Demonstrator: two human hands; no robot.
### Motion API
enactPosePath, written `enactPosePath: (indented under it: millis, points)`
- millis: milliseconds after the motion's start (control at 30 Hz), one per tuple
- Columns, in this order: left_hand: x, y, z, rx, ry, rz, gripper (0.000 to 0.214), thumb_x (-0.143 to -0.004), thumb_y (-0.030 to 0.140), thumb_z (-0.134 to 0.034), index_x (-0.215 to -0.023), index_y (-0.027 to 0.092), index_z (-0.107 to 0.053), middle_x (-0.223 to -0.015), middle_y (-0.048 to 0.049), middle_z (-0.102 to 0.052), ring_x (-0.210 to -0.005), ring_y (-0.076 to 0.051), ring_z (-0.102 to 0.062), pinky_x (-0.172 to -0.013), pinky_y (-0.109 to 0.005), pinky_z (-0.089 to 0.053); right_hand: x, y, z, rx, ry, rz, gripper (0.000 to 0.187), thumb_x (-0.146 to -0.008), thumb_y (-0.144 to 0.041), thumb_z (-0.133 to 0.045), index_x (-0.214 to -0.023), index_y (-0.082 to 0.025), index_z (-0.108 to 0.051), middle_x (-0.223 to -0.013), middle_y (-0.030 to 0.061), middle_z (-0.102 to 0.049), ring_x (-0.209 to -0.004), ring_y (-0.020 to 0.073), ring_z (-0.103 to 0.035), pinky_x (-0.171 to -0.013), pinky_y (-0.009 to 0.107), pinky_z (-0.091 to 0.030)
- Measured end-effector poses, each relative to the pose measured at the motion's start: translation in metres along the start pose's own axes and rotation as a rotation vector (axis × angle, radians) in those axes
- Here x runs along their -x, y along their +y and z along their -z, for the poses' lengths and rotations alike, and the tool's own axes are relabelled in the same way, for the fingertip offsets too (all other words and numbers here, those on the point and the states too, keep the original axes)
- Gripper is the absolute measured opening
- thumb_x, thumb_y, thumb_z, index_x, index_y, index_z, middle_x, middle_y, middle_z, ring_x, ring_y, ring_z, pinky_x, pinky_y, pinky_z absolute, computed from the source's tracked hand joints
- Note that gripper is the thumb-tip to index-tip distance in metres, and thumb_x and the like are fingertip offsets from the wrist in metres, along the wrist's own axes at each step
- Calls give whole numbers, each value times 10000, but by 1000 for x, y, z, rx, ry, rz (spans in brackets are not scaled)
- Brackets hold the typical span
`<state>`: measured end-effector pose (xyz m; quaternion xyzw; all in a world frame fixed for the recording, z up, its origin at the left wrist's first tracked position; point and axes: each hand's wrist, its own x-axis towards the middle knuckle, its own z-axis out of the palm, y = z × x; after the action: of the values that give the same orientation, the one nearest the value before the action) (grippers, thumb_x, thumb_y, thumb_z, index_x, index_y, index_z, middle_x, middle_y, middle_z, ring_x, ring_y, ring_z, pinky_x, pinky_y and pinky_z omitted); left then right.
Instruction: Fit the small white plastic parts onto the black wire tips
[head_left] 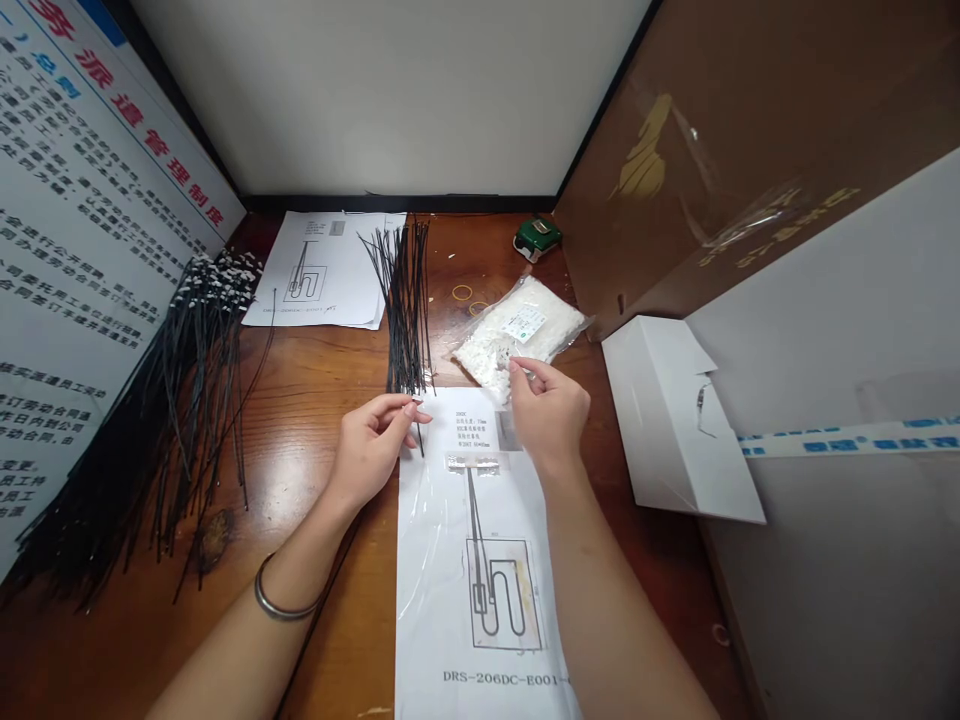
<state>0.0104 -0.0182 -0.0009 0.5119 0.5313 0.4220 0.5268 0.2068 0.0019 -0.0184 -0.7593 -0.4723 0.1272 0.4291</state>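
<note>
My left hand (pixel 375 440) is closed in a pinch on a thin black wire (pixel 421 440), whose short lower piece shows beneath the fingers. My right hand (pixel 551 405) is closed too, thumb and forefinger together over the near corner of a clear plastic bag (pixel 551 310) full of small white pieces. Whatever those fingertips hold is too small to make out. Between my forearms lies a printed drawing sheet (pixel 435 600) under clear film. A bundle of black wires (pixel 407 310) lies just beyond my left hand.
At left lies a large heap of black wires (pixel 202 370) with white ends. Papers (pixel 345 270) lie at the back, and a green tape measure (pixel 537 238) at the back right. A white box (pixel 667 420) stands right. Upright panels (pixel 405 100) enclose the table.
</note>
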Motion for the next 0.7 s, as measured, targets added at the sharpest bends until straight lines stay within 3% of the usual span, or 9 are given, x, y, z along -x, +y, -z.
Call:
enactPosePath:
  millis: [133,233,400,567,700]
  points:
    - [0,0,1,12,5,8,273,-816,365,-625,-921,114,-648,-838,-105,-744,-515,-103,-568,-469,-231,-425,-6,3,3,211,-30,-71,317,-816,-377,-534,-977,-234,-766,-590,33,-604,-592,200,-504,-587,308,-327]
    - [0,-2,1,16,15,6,316,-810,373,-633,-985,111,-654,-848,-108,-749,-526,-113,-585,-480,-242,-443,-5,0,3,263,-55,-100,354,-848,-381,-488,-1069,-261,-737,-747,83,-708,-692,243,-577,-625,328,-357]
    - [0,-3,1,13,11,-14,337,-816,369,-626,-1044,122,-656,-849,-96,-750,-531,-115,-596,-488,-245,-454,-6,-2,3,299,-60,-142,372,-839,-375,-504,-1125,-256,-711,-820,115,-731,-765,267,-618,-677,357,-403]
    - [0,-2,0,6,31,-18,281,-795,360,-649,-950,126,-666,-816,-86,-745,-519,-114,-596,-488,-240,-455,-7,-5,3,343,-76,-198,378,-817,-355,-545,-1158,-276,-689,-837,110,-731,-799,285,-625,-705,380,-418]
    - [3,2,-1,-29,44,-19,223,-790,344,-653,-857,132,-673,-807,-81,-736,-532,-115,-601,-493,-235,-457,-7,-3,1,326,-50,-177,340,-804,-344,-550,-1080,-264,-731,-826,116,-734,-780,282,-620,-681,364,-409]
